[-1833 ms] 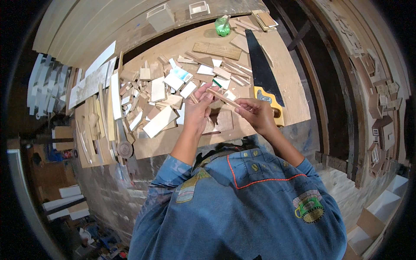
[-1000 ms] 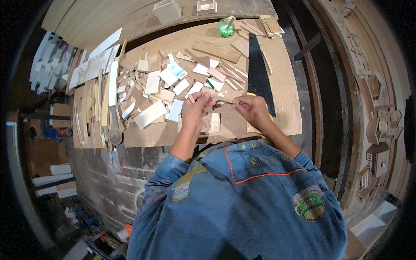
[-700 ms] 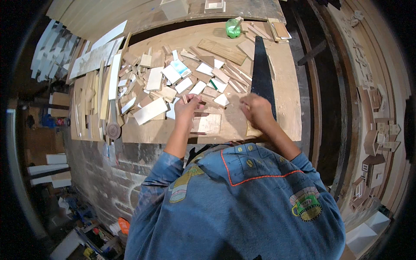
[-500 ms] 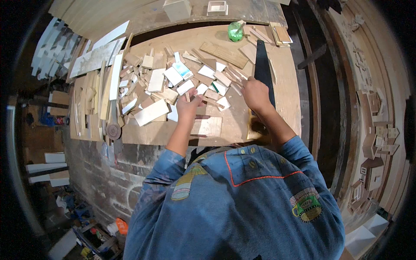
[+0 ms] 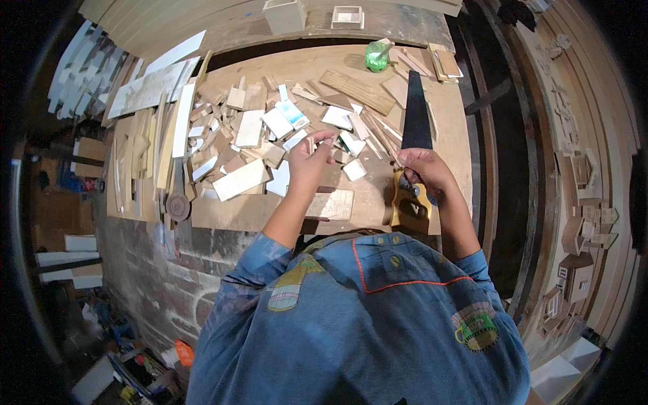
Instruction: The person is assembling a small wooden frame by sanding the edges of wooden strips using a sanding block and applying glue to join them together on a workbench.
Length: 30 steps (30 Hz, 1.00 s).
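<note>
My left hand [image 5: 310, 162] is closed over the near side of the scrap heap, with a small pale piece of wood [image 5: 311, 144] between its fingers. At the right, my right hand [image 5: 426, 169] hovers or rests over the handsaw where its dark blade [image 5: 416, 111] meets the yellow handle [image 5: 413, 214]. Its fingertips are pinched together beside the end of some thin wooden strips [image 5: 383, 138]; what they hold is hidden. A flat pale board [image 5: 335, 204] lies near the bench's front edge, below my left hand. One white square offcut [image 5: 354, 170] sits between my hands.
Wood offcuts [image 5: 241, 172] cover the bench's middle and left. A green container [image 5: 378, 58] stands at the far right, and a small open wooden box [image 5: 347, 17] farther back. Longer boards [image 5: 138, 145] line the left side. Small wooden models [image 5: 576, 273] sit on the right.
My right hand has drawn back toward me from the wooden strips to the saw handle. My left hand has shifted slightly right, still pinching its small piece. The whole view has shifted slightly.
</note>
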Tool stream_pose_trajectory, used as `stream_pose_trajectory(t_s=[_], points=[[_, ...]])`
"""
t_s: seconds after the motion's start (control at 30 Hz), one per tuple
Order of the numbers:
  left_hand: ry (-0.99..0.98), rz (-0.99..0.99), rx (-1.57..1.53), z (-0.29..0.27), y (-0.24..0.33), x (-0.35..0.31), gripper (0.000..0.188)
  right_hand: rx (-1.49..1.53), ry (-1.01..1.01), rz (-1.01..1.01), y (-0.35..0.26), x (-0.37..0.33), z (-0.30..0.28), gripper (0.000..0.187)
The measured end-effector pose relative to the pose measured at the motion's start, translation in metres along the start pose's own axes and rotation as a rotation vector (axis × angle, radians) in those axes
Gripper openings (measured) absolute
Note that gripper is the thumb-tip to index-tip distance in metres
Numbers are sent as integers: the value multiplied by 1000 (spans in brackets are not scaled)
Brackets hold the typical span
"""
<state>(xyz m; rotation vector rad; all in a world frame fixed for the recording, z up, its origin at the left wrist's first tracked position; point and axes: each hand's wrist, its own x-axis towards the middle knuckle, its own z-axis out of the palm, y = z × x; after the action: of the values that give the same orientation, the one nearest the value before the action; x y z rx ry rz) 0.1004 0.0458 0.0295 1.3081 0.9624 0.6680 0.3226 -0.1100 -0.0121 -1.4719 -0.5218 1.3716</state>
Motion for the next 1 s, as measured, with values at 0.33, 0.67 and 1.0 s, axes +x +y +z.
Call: stream_pose_trajectory(t_s=[0.33,0.67,1.0], points=[[-309,-168,-197,24,33,-6,33,176,-186,-44,-16,-41,51,23],[-340,-317,-495,6,19,2,29,269,-204,-82,-35,-65,79,29],[-524,-132,-564,-2,29,-8,41,23,-112,-223,-35,-73,96,28]])
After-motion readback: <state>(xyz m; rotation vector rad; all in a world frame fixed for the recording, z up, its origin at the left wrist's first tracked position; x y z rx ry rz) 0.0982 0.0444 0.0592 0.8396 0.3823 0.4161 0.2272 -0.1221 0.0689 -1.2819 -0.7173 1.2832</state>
